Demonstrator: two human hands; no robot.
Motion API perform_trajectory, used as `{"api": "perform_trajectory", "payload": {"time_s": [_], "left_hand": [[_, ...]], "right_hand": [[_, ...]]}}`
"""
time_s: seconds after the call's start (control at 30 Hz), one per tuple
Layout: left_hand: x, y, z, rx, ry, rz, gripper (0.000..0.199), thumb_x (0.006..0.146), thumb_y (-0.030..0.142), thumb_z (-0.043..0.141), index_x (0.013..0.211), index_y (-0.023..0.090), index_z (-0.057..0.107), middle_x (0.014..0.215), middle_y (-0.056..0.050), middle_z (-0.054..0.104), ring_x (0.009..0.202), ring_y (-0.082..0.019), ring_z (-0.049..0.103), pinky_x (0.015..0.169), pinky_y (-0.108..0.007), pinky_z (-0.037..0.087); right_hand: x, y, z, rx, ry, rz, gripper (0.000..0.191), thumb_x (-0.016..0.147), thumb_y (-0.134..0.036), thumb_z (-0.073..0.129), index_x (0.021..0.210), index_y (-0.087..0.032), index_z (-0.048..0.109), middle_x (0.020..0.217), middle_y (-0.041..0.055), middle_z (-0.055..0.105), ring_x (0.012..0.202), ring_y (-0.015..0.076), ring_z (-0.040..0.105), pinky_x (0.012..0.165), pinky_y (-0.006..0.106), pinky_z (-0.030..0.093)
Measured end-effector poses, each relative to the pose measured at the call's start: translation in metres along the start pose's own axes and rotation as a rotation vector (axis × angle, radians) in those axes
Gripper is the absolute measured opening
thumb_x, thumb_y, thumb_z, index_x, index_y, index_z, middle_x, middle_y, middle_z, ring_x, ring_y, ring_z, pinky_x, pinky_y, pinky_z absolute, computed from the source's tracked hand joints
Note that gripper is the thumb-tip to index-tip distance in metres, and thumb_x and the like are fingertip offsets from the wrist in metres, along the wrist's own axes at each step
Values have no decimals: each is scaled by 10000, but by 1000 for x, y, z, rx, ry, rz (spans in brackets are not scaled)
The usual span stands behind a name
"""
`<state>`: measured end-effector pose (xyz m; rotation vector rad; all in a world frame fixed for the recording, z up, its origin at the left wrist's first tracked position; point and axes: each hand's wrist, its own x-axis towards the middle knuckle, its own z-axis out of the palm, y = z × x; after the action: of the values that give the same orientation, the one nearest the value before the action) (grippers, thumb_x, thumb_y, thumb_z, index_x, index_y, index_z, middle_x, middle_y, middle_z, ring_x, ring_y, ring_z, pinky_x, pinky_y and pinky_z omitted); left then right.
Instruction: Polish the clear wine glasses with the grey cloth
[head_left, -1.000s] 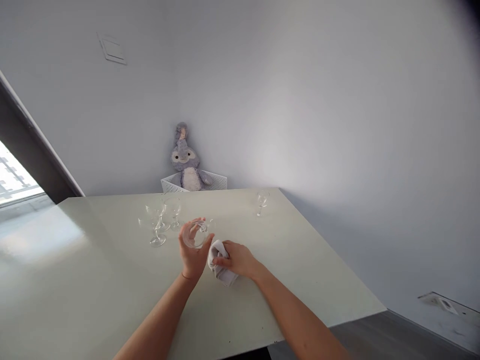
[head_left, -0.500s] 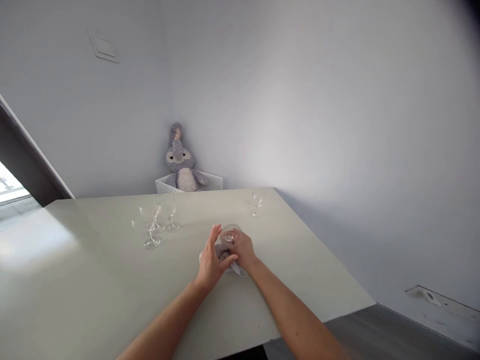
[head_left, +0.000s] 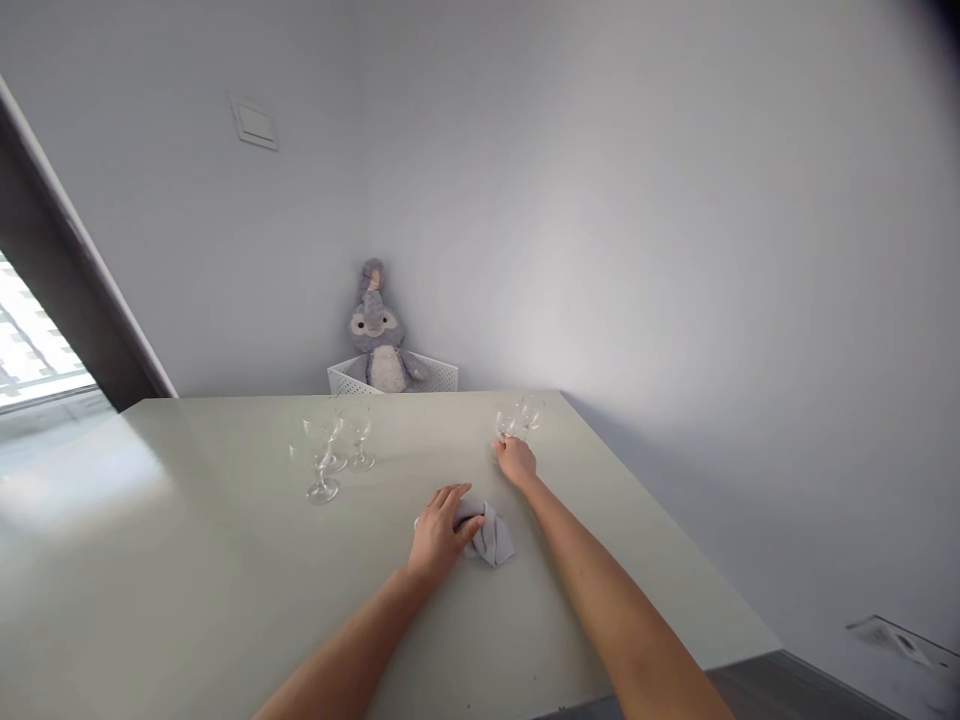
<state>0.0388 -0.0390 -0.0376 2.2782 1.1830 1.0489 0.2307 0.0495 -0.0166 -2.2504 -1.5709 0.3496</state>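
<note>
glass (head_left: 505, 420) stands upright, straight ahead of the right hand (head_left: 515, 462), the nearer one, whose fingers grasp its low part, just beside a second glass (head_left: 532, 413) toward the far right corner of the table (head_left: 225, 580). the left hand (head_left: 438, 534) lies loose, fingers unclenched, over the cloth (head_left: 493, 538). no label or writing is readable.
</note>
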Motion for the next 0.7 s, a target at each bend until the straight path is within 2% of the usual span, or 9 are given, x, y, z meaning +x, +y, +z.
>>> {"api": "perform_trajectory", "payload": {"time_s": [0.13,0.27,0.33,0.4,0.5,0.6,0.63,0.7], "left_hand": [[2,-5,-2,64,67,10,367,796,413,477,1112,230,498,1042,-57,581,977,-207,510,821,-349,419],[2,-3,-6,53,118,19,311,802,401,472,1057,233,533,1000,-51,600,948,-202,518,801,-345,427],[4,-3,-9,3,162,-8,278,812,384,457,1026,232,550,989,-50,605,953,-203,516,816,-352,421],[7,-8,-12,-93,261,-90,259,820,376,439,995,230,563,984,-54,602,958,-203,518,839,-363,411],[16,-24,-19,-400,504,-341,285,818,389,431,1030,228,532,978,-63,592,940,-190,540,844,-361,416],[28,-46,-29,-966,756,-634,368,812,363,449,1157,242,406,959,-60,580,913,-145,565,832,-316,437],[31,-53,-33,-1179,809,-722,412,809,353,459,1197,269,349,963,-55,573,893,-129,576,826,-302,444],[37,-64,-41,-1302,824,-775,543,810,323,467,1273,308,185,988,-58,556,875,-119,592,794,-286,466]], "right_hand": [[15,2,4,27,27,46,318,818,-349,418,987,-147,595,946,120,644,882,228,595,655,270,398],[19,7,4,52,39,46,292,798,-352,433,911,-148,608,910,111,644,856,220,592,627,259,388],[16,11,1,70,41,35,249,773,-333,466,882,-161,609,903,94,642,843,206,587,617,245,381],[10,14,-6,91,53,29,223,748,-300,491,894,-168,598,912,85,634,833,196,580,611,238,373],[-8,15,-19,132,86,2,223,765,-280,449,906,-167,579,895,81,625,797,185,570,608,244,368],[-33,7,-33,195,67,-108,246,795,-344,403,832,-186,588,808,33,626,732,150,562,608,226,376],[-42,3,-38,232,26,-177,272,796,-382,402,806,-190,594,777,19,625,713,141,559,605,219,379],[-57,-7,-44,324,-120,-359,332,784,-455,415,792,-188,611,757,9,625,698,137,553,607,217,385]]}}
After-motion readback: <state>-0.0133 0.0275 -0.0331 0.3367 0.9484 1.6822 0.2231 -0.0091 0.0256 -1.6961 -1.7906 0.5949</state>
